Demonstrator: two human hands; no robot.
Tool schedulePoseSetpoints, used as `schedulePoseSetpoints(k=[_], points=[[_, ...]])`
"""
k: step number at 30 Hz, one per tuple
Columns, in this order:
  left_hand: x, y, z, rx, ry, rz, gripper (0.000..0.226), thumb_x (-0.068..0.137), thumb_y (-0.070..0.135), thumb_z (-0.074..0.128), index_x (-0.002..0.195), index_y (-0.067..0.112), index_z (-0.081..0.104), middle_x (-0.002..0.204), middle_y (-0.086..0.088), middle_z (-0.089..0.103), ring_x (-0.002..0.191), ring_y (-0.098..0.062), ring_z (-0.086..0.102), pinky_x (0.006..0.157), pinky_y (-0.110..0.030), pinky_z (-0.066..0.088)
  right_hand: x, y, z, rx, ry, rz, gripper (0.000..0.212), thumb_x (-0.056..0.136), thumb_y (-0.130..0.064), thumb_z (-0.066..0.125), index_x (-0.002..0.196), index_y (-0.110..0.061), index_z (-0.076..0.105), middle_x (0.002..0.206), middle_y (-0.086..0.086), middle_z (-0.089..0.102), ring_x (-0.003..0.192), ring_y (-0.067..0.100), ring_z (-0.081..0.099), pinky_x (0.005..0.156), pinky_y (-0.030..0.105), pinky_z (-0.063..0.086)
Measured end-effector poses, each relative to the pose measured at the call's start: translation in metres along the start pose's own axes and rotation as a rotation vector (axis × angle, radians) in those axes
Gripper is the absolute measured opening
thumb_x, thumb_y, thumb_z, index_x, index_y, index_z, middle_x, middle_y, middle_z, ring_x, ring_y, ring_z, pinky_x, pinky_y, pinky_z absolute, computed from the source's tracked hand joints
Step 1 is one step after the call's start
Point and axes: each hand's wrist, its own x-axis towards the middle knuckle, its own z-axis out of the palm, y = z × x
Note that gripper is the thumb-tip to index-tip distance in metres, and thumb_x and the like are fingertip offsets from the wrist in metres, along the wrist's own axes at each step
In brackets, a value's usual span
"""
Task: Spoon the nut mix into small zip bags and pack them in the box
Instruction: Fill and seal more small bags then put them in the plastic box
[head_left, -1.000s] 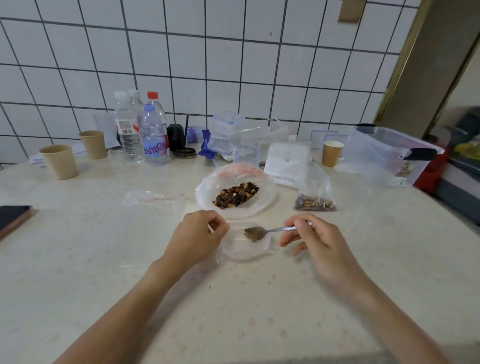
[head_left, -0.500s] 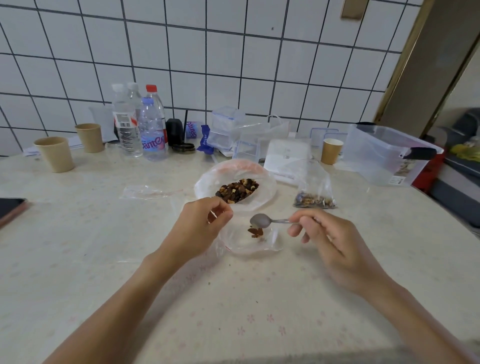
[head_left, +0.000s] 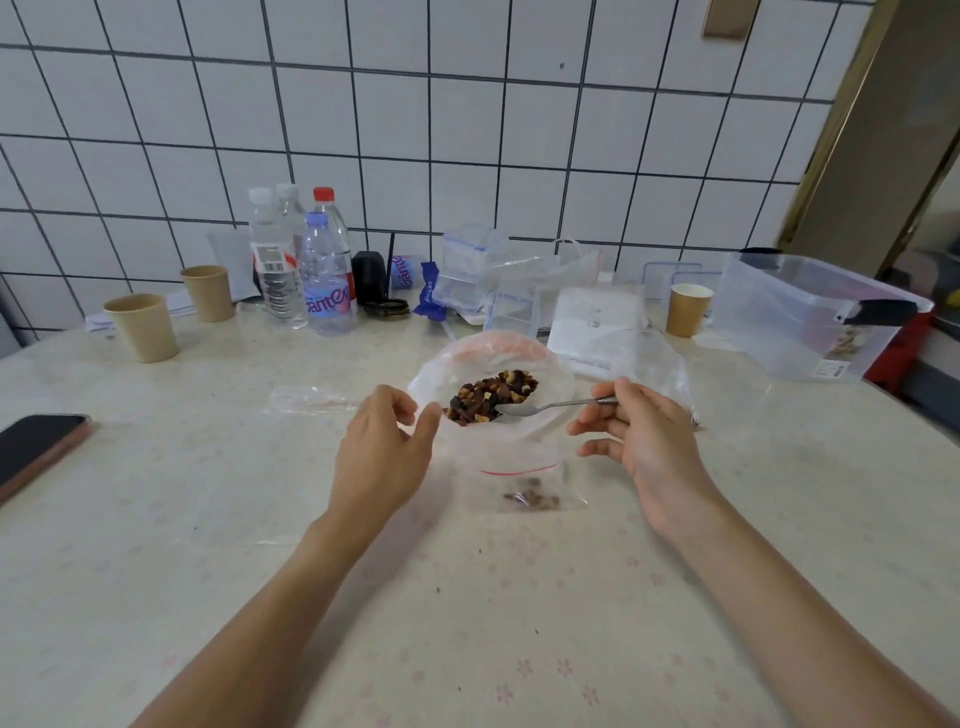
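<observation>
Pale floral-print table (head_left: 218, 519) against a white-tiled wall (head_left: 467, 130).

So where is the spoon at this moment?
In the head view the spoon is near the middle of the table, held by the right hand, with its bowl at the near right edge of the nut mix in the large open bag.

A heap of brown nut mix (head_left: 491, 396) fills a large clear bag (head_left: 550, 382); at its 6 o'clock lies a small red-striped zip bag (head_left: 524, 480); a clear plastic box (head_left: 810, 317) stands at 2 o'clock.
</observation>
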Motion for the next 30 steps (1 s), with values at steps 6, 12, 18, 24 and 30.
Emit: schedulePoseSetpoints(k=[6, 12, 18, 24, 30], points=[[0.015, -0.010, 0.010, 0.031, -0.074, -0.089, 0.069, 0.096, 0.066, 0.050, 0.143, 0.015, 0.045, 0.128, 0.005, 0.055, 0.098, -0.013, 0.061, 0.089, -0.035, 0.047, 0.016, 0.005, 0.019, -0.210, -0.083, -0.015, 0.031, 0.110, -0.024, 0.045, 0.096, -0.007, 0.066, 0.074, 0.009, 0.075, 0.073, 0.024, 0.075, 0.055, 0.030, 0.056], [0.024, -0.011, 0.019, -0.080, -0.121, -0.016, 0.035, 0.098, 0.038, 0.067, 0.126, 0.019, 0.060, 0.111, 0.005, 0.069, 0.083, 0.000, 0.064, 0.059, -0.012, 0.044, 0.023, 0.015, 0.033, -0.370, -0.118, -0.010, 0.029, 0.109, -0.021, 0.048, 0.098, -0.003, 0.069, 0.079, 0.007, 0.078, 0.075, 0.018, 0.076, 0.057, 0.023, 0.048], [0.023, -0.006, 0.018, -0.108, -0.088, 0.087, 0.029, 0.096, 0.027, 0.071, 0.124, 0.022, 0.063, 0.104, 0.011, 0.070, 0.084, 0.000, 0.066, 0.064, -0.006, 0.047, 0.031, 0.020, 0.047, -0.364, -0.091, 0.031, 0.027, 0.108, -0.023, 0.048, 0.103, -0.008, 0.070, 0.081, 0.003, 0.080, 0.073, 0.009, 0.075, 0.065, 0.022, 0.046], [0.024, -0.008, 0.015, -0.102, -0.095, 0.086, 0.029, 0.099, 0.023, 0.067, 0.127, 0.022, 0.063, 0.111, 0.010, 0.068, 0.087, 0.001, 0.063, 0.064, -0.011, 0.046, 0.040, 0.024, 0.042, -0.272, -0.006, 0.105, 0.027, 0.109, -0.021, 0.047, 0.104, -0.006, 0.069, 0.079, 0.007, 0.079, 0.075, 0.020, 0.077, 0.057, 0.027, 0.051], [0.024, -0.008, 0.017, -0.094, -0.094, 0.089, 0.030, 0.099, 0.022, 0.066, 0.129, 0.022, 0.063, 0.116, 0.009, 0.068, 0.088, 0.001, 0.062, 0.065, -0.010, 0.043, 0.035, 0.025, 0.049, -0.286, -0.027, 0.117, 0.025, 0.109, -0.019, 0.046, 0.108, -0.006, 0.068, 0.091, 0.011, 0.079, 0.078, 0.022, 0.074, 0.058, 0.025, 0.051]])
